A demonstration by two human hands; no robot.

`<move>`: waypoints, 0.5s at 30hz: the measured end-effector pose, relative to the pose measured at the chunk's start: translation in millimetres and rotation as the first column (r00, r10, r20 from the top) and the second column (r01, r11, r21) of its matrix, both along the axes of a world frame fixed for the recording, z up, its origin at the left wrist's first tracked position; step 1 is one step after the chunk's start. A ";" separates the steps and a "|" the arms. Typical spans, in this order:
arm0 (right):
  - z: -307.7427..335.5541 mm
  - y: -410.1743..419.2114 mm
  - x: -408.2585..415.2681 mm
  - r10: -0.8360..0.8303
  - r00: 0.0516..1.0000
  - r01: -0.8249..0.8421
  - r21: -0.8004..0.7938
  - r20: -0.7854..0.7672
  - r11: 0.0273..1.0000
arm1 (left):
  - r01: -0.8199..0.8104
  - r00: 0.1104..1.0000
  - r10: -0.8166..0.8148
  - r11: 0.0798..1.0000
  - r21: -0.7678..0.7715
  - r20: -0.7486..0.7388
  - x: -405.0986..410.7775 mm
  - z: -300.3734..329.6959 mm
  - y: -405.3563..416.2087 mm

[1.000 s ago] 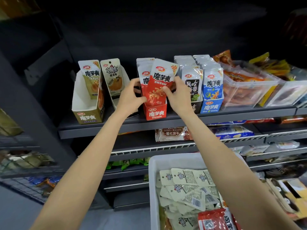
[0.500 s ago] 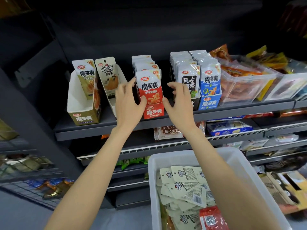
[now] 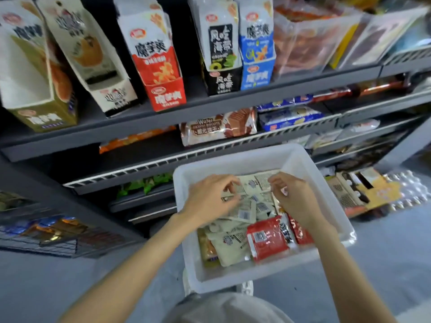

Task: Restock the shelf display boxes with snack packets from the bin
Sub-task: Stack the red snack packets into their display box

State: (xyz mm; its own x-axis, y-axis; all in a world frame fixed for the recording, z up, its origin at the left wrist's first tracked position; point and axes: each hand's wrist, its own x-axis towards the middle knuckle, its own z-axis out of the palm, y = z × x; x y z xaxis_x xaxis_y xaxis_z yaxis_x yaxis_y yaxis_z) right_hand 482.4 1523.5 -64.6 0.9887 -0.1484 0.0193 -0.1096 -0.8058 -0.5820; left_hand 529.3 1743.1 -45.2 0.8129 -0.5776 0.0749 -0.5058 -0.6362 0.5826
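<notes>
Five display boxes [image 3: 168, 94], one white bin [image 3: 256, 159], two hands [image 3: 210, 199].

Wafer pack [image 3: 218, 128] on the 2nd shelf reads "Wafer", w/ "威化饼干" below. Red display box [image 3: 166, 95] and its front packet [image 3: 151, 48] read "魔芋爽". Black box [image 3: 222, 81] reads "风吃海带". Rest too blurred.

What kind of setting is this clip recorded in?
Most likely a small shop or convenience-store aisle. Dark tiered shelves hold branded display boxes, such as the red box, with wafer packs on the tier below, and both hands dig through loose packets in a white bin.
</notes>
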 end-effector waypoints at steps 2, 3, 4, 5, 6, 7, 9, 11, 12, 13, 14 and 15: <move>-8.6 -16.1 -12.8 -0.050 0.993 0.039 -0.104 -0.106 0.994 | 0.102 0.990 -0.081 0.979 0.179 -0.118 -11.1 -15.1 -17.3; -12.2 -23.4 -17.8 -0.079 0.980 0.048 -0.170 -0.180 0.984 | 0.141 0.983 -0.108 0.963 0.232 -0.150 -16.2 -21.6 -26.4; -15.2 -29.7 -21.8 -0.108 0.961 0.049 -0.229 -0.253 0.972 | 0.172 0.978 -0.129 0.946 0.277 -0.165 -21.3 -27.4 -35.1; -18.7 -34.9 -24.8 -0.137 0.938 0.049 -0.270 -0.318 0.962 | 0.198 0.974 -0.149 0.926 0.321 -0.170 -25.6 -32.6 -43.5; -22.3 -39.0 -27.1 -0.161 0.916 0.052 -0.288 -0.366 0.956 | 0.227 0.969 -0.172 0.902 0.367 -0.176 -29.3 -37.6 -51.4; -25.5 -41.1 -29.2 -0.177 0.898 0.057 -0.292 -0.403 0.955 | 0.258 0.963 -0.197 0.874 0.411 -0.185 -32.9 -41.7 -58.7; -31.9 -42.3 -32.4 -0.170 0.873 0.026 -0.306 -0.456 0.952 | 0.299 0.954 -0.239 0.820 0.488 -0.183 -38.1 -49.0 -71.0; -35.8 -41.1 -33.4 -0.136 0.859 -0.035 -0.322 -0.493 0.946 | 0.302 0.953 -0.260 0.801 0.516 -0.153 -39.4 -54.4 -79.8; -36.9 -41.1 -32.5 -0.117 0.863 -0.054 -0.322 -0.491 0.945 | 0.295 0.956 -0.255 0.811 0.506 -0.147 -39.2 -56.2 -82.6; -37.3 -41.6 -31.3 -0.098 0.872 -0.064 -0.310 -0.480 0.949 | 0.283 0.959 -0.239 0.827 0.486 -0.153 -38.8 -57.2 -84.9; -37.7 -43.0 -29.4 -0.081 0.881 -0.065 -0.288 -0.466 0.955 | 0.273 0.961 -0.219 0.843 0.464 -0.169 -38.6 -57.7 -86.2; -37.6 -44.5 -27.6 -0.061 0.889 -0.069 -0.265 -0.454 0.962 | 0.266 0.961 -0.202 0.856 0.444 -0.188 -38.9 -57.1 -86.9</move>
State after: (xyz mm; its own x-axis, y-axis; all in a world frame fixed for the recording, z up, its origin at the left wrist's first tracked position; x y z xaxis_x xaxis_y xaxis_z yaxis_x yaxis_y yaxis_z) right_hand 454.7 1479.0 -102.2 0.8979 -0.1977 -0.3933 -0.3051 -0.9236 -0.2321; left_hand 490.4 1656.2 -102.4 0.6331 -0.6938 -0.3433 -0.6142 -0.7202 0.3228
